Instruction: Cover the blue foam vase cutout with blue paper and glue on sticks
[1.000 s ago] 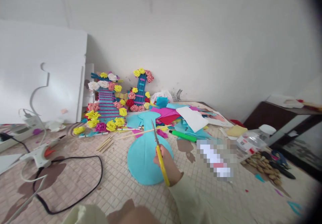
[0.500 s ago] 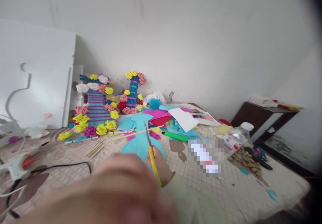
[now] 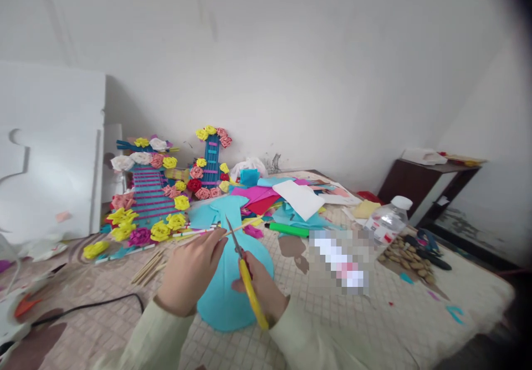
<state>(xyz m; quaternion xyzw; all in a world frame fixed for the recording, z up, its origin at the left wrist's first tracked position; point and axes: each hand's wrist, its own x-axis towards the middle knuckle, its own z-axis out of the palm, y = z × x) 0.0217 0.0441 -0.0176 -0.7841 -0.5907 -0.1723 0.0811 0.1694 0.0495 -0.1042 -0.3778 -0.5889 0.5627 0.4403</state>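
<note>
My right hand is closed around the yellow handles of a pair of scissors, whose metal blades point up and to the left. My left hand pinches a thin wooden stick, which sticks out to the right from between thumb and fingers. The stick crosses by the scissor blades; whether they touch it I cannot tell. Under both hands lies a light-blue cutout with a round body and a narrow neck. Several loose wooden sticks rest on the table left of my left hand.
Two flower-trimmed blue stick pieces lean at the back. Coloured paper sheets, a green marker, a plastic bottle and peanuts lie rightward. A glue gun with a black cord is at far left.
My left hand, a large blur close to the camera before, has come down beside the blue cutout and grips the stick. The scissors stay in my right hand. The view has shifted slightly.
</note>
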